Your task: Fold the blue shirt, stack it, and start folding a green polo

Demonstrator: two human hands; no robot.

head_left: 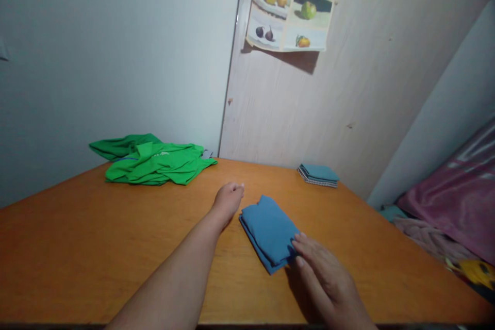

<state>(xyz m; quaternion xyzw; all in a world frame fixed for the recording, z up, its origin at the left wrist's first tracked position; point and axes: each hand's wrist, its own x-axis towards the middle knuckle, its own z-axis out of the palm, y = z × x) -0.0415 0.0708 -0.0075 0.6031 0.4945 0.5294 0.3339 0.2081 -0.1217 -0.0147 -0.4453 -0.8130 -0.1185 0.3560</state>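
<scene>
Orange-brown wood, the table (154, 227) stands before a pale panel (294, 113) with a fruit poster (288, 31); left hand (228, 201) curled closed, contents hidden; right hand (327, 273) loosely extended, fingertips at folded blue cloth (266, 229).

We see one blue cloth (268, 232), plain in colour and folded into a compact, roughly rectangular packet; it lies flat on the orange-brown worktop (154, 232), turned at a slant, with its long side running from far left to near right; we notice separate layers along its left edge, not exactly aligned; at its far end, one small corner juts out.
</scene>
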